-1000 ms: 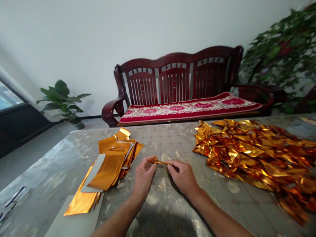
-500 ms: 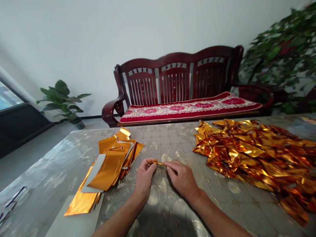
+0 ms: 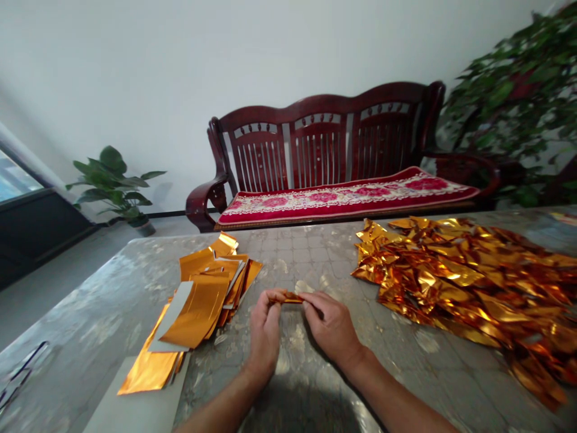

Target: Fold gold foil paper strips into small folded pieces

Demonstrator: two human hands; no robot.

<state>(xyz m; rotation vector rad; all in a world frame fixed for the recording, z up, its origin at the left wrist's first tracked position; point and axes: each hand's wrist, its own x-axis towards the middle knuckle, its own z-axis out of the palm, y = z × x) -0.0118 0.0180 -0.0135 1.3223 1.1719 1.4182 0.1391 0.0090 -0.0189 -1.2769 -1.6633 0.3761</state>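
Between my two hands is a narrow folded piece of gold foil paper [image 3: 293,297], held just above the table. My left hand [image 3: 265,322] pinches its left end between thumb and fingers. At the other end my right hand [image 3: 331,322] grips it with the thumb below and the index finger on top. Left of my hands lies a loose stack of flat gold foil sheets [image 3: 202,307], some showing grey backs. To the right spreads a large heap of folded gold foil pieces [image 3: 451,276]. Part of the held piece is hidden by my fingers.
A patterned grey cloth covers the table [image 3: 297,252]. Under the sheets lies a pale flat board [image 3: 135,400]; eyeglasses [image 3: 20,376] rest at the left edge. Beyond the table stand a dark red wooden bench [image 3: 320,144], a potted plant [image 3: 117,186] and a leafy plant [image 3: 518,102].
The foil piece has turned between my fingers, so it shows a wider face than the thin edge before. My left hand has shifted and tilted slightly; my right hand has hardly moved.
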